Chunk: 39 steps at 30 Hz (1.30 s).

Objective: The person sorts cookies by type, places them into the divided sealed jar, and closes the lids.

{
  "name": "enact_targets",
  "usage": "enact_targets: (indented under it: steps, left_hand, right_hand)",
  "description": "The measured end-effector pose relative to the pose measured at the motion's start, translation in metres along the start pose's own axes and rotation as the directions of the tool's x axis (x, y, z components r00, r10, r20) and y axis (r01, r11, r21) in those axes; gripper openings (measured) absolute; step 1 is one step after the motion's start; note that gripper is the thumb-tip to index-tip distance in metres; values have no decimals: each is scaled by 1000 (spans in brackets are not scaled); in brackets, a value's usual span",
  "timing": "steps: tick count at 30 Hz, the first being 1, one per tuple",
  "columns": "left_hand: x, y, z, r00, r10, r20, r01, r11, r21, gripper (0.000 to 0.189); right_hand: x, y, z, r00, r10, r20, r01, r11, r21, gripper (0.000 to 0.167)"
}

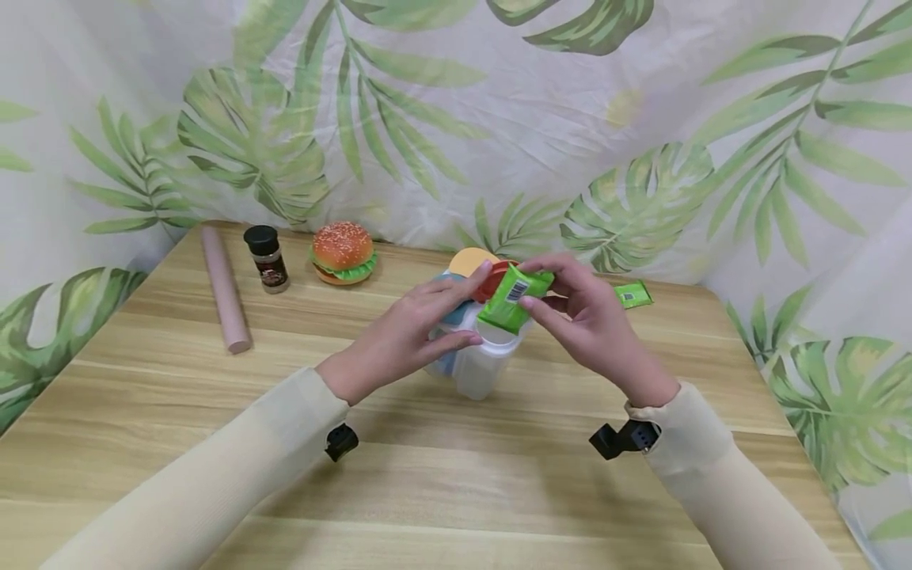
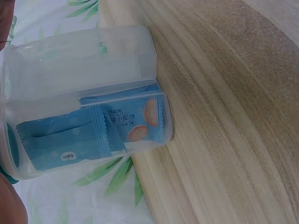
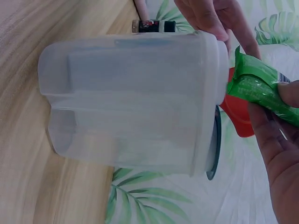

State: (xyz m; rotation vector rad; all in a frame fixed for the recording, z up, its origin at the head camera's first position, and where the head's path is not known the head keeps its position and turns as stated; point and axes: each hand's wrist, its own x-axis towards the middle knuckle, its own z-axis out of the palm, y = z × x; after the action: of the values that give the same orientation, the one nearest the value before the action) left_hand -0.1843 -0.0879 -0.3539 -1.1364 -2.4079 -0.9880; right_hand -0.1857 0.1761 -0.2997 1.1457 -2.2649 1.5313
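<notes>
A clear plastic storage container (image 1: 479, 374) with several compartments stands on the table. Its red lid (image 1: 495, 279) is flipped up. My right hand (image 1: 580, 313) pinches a green snack packet (image 1: 507, 299) between thumb and fingers, tilted over the white-rimmed opening beneath that lid. My left hand (image 1: 399, 336) reaches across the container's top from the left, fingers extended. Its index fingertip is at the red lid and its thumb at the near rim. Blue biscuit packets (image 2: 60, 140) lie in one compartment, while the compartment beside it looks clear in the left wrist view.
A second green packet (image 1: 634, 294) lies at the back right of the table. Toward the back left are a toy hamburger (image 1: 343, 253), a black-capped seasoning jar (image 1: 267, 260) and a pink rolling rod (image 1: 226, 289). A leaf-print cloth (image 1: 427, 119) hangs behind the wooden table (image 1: 442, 491).
</notes>
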Motion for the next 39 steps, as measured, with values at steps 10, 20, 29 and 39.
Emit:
enact_targets:
  steps: [10,20,29,39]
  left_hand:
    - [0,2,0,1000,9,-10,-9,1000,-8,91]
    - [1,2,-1,1000,15,-14,-15,1000,-11,93]
    - [1,0,1,999,33,-32,-34,999,-15,91]
    - [0,1,0,1000,-1,-12,1,1000,-9,90]
  right_hand:
    - [-1,1,9,997,-29,67,39,988,-150,34]
    - [-3,3,7,988,-92,126,117,970,-212,32]
    - [-6,10,9,969,-122,214,174,955,-240,32]
    - [-11,14,10,959,-149,242,227,915,-334,31]
